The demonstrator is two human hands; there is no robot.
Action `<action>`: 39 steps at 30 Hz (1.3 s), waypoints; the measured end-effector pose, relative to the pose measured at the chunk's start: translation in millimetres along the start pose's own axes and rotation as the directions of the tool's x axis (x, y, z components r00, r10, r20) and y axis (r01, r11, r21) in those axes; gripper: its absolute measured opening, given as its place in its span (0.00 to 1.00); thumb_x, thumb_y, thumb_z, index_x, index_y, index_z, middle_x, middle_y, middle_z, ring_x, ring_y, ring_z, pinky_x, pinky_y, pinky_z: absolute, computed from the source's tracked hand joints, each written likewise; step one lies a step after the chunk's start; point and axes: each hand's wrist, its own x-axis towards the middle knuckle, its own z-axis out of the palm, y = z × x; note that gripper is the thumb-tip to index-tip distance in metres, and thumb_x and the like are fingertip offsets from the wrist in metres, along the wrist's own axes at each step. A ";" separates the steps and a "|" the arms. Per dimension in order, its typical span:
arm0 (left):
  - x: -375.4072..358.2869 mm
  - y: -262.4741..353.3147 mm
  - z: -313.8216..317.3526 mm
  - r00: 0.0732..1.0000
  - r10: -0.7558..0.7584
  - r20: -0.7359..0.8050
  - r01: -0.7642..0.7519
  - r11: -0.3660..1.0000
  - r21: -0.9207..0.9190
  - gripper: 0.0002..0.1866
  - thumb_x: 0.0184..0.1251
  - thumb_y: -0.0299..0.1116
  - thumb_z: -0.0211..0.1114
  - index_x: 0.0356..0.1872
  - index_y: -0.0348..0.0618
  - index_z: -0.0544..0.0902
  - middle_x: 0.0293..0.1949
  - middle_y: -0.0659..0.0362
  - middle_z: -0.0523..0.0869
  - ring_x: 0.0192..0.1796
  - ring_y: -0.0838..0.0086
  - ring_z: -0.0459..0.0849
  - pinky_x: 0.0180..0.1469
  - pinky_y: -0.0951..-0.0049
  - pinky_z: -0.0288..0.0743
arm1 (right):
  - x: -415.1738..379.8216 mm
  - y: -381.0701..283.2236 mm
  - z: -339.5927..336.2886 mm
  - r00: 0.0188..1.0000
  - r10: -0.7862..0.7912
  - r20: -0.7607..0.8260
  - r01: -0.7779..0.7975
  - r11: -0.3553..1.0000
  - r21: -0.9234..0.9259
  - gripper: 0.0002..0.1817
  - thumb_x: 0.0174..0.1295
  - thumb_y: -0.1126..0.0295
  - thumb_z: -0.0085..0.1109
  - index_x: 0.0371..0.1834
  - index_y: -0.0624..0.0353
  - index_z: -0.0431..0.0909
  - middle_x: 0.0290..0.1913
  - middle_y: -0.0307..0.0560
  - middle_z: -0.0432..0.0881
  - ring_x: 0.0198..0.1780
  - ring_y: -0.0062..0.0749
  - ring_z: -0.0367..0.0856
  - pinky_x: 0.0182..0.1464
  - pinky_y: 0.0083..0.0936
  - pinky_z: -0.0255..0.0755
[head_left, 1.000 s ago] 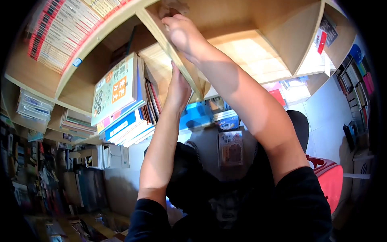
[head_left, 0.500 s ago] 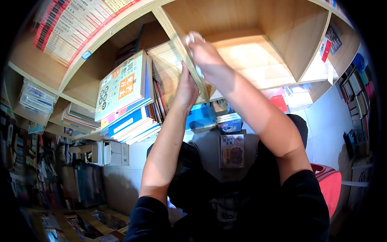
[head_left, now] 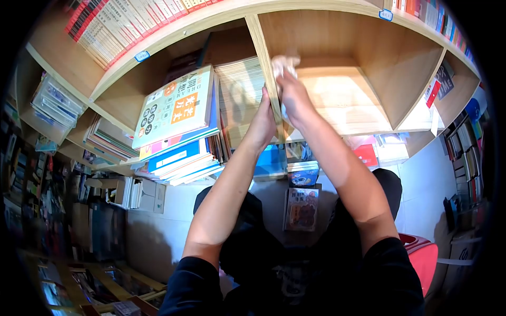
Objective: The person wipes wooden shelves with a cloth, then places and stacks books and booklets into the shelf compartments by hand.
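My right hand (head_left: 295, 97) is closed on a crumpled whitish cloth (head_left: 284, 63), just right of the upright wooden divider (head_left: 262, 58), inside a shelf compartment. Motion smears the cloth's edges. On the divider's other side, my left hand (head_left: 262, 126) lies stretched along the wood, seen edge-on and holding nothing visible; some of its fingers are hidden. Close to it, a tight row of thin books (head_left: 240, 79) fills the left compartment. A pale book with an orange panel (head_left: 176, 105) tops a stack that juts out over the shelf edge.
Red-spined books (head_left: 121, 26) line the shelf above. Below the divider are a blue box (head_left: 270, 160) and small blue books (head_left: 303, 174). A brown-covered book (head_left: 301, 209) lies low between my knees. A red stool (head_left: 421, 258) stands at my right.
The view has shifted, so the shelf sits further right and lower. My right hand with the cloth remains by the divider, slightly further inside the right compartment. The left hand keeps its place against the divider.
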 end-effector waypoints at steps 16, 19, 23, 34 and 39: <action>-6.4 7.1 6.3 0.998 -0.050 -0.025 0.050 0.999 -0.002 0.34 0.79 0.58 0.39 0.76 0.48 0.55 0.76 0.58 0.60 0.78 0.65 0.55 0.78 0.60 0.45 | 15.5 -121.0 50.1 0.979 -0.132 0.153 0.166 0.955 -0.244 0.13 0.68 0.68 0.47 0.40 0.68 0.78 0.44 0.48 0.79 0.41 0.28 0.71 0.42 0.31 0.68; -2.3 2.9 0.5 1.000 -0.003 0.024 0.003 1.000 -0.005 0.34 0.79 0.58 0.39 0.76 0.47 0.56 0.76 0.58 0.60 0.77 0.65 0.55 0.78 0.60 0.45 | 34.0 -127.5 73.8 0.958 -0.285 -0.021 0.286 0.958 0.024 0.13 0.67 0.67 0.49 0.43 0.67 0.79 0.39 0.46 0.80 0.39 0.27 0.73 0.41 0.30 0.69; -4.3 4.6 5.3 1.000 -0.013 0.002 0.013 0.999 -0.049 0.33 0.80 0.56 0.39 0.75 0.45 0.58 0.75 0.58 0.62 0.77 0.65 0.57 0.78 0.62 0.46 | 77.2 -70.9 44.5 0.946 -0.324 0.026 0.324 0.946 -0.001 0.16 0.70 0.66 0.47 0.50 0.67 0.78 0.47 0.50 0.81 0.45 0.29 0.76 0.45 0.28 0.71; -3.4 -2.2 -6.6 1.000 -0.005 0.010 0.005 1.000 -0.021 0.36 0.79 0.58 0.34 0.74 0.39 0.57 0.75 0.55 0.61 0.77 0.64 0.57 0.78 0.63 0.45 | 82.0 80.8 -28.9 0.959 0.242 -0.150 -0.239 0.970 0.038 0.27 0.69 0.58 0.45 0.63 0.68 0.70 0.58 0.67 0.78 0.63 0.53 0.74 0.63 0.37 0.66; -2.0 -4.6 -9.9 1.000 0.027 -0.007 -0.027 1.000 0.003 0.38 0.78 0.60 0.33 0.76 0.41 0.56 0.76 0.57 0.59 0.78 0.65 0.54 0.79 0.63 0.42 | 112.5 5.4 7.3 0.997 -0.067 -0.025 0.058 0.962 -0.266 0.23 0.67 0.63 0.45 0.59 0.66 0.76 0.60 0.63 0.78 0.63 0.50 0.73 0.66 0.33 0.64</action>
